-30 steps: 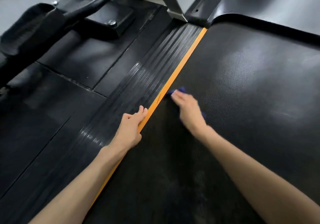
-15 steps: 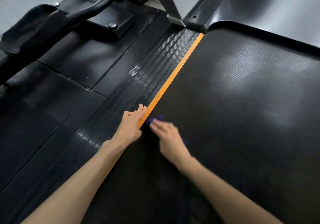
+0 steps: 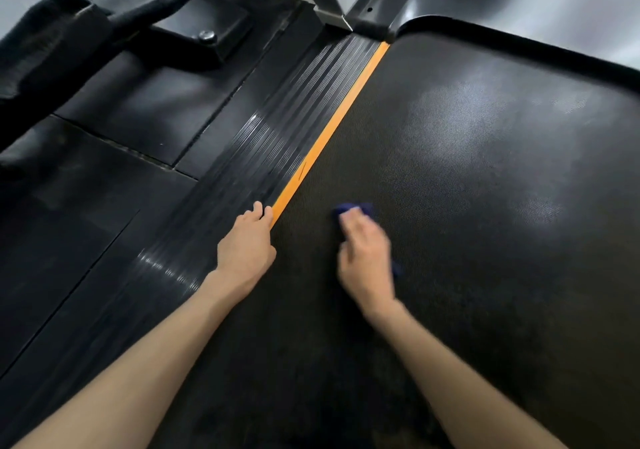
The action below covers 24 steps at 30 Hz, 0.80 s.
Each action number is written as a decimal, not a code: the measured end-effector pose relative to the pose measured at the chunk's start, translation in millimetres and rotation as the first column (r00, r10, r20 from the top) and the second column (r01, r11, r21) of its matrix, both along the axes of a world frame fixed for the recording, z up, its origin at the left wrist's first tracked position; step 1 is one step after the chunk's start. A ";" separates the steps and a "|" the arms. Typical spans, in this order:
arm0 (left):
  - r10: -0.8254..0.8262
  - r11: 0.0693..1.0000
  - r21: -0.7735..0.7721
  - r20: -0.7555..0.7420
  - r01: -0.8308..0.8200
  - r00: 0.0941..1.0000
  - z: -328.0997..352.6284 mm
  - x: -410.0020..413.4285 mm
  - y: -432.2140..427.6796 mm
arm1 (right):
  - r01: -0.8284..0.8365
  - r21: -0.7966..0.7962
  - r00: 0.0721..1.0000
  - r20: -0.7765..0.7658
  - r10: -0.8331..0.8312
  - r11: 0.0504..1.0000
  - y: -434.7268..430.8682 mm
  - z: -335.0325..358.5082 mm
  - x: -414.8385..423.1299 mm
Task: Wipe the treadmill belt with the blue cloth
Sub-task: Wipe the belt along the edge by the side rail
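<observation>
Forearms stretched up from the near edge of the view, both bare, the left one over the ribbed side rail (image 3: 284,129) and the right one over the treadmill belt (image 3: 485,206). The left hand (image 3: 247,251) rested palm down on the rail, fingers relaxed and holding nothing, their tips right at the orange strip (image 3: 332,126) that marked the belt's left border. It looked placed there as a prop for a person leaning forward. The right hand (image 3: 365,261) lay flat on the blue cloth (image 3: 346,208), fingers fairly straight and pressing it onto the belt rather than bunching it, though blur softened the detail. The cloth was mostly covered, showing as a dark blue fold past the fingertips and a sliver beside the heel of the hand, a little way in from the orange strip. A flat palm probably spread the pressure over more of the cloth. To the right and ahead the belt ran wide, leaving plenty of room for long strokes up to the raised black rim (image 3: 519,46) curving across its far end. Beyond the rail lay rubber floor mats (image 3: 131,102) and the base of another machine (image 3: 194,29).
</observation>
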<state>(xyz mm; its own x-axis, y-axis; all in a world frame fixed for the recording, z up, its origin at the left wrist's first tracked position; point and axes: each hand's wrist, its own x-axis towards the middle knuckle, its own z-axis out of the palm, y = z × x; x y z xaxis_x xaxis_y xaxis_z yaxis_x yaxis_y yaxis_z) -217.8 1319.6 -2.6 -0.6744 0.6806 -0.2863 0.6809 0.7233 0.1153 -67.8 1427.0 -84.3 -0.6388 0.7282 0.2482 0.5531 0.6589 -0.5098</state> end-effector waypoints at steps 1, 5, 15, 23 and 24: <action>0.013 1.000 -0.027 -0.014 -0.013 1.000 1.6 2.7 3.3 | -0.193 0.003 0.980 0.059 0.193 0.981 -31.0 1.1 -4.3; 0.026 0.997 -0.065 -0.048 -0.029 0.999 0.4 11.1 8.5 | -0.693 -0.004 0.709 0.183 0.681 0.721 -47.5 -2.8 20.6; 0.028 0.996 -0.082 0.139 -0.017 0.990 -1.9 -3.5 4.0 | 0.435 0.016 0.900 0.041 -0.435 0.901 98.8 4.7 95.6; 0.004 0.998 -0.060 0.058 -0.001 0.998 -4.9 1.0 3.1 | -0.690 -0.100 0.699 0.165 0.696 0.716 -80.4 3.1 25.9; 0.010 0.999 -0.044 0.070 -0.007 0.998 -5.0 -0.9 1.5 | -0.686 -0.032 0.712 0.179 0.679 0.727 -65.9 -1.3 36.6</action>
<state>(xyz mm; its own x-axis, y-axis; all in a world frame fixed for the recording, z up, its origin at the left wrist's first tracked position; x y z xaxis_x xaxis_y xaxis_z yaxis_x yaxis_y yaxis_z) -218.7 1321.1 -7.5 -0.6576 0.6607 -0.3621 0.6660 0.7344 0.1306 -31.2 1361.2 -85.6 -0.9918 0.0708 0.1066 0.0192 0.9058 -0.4232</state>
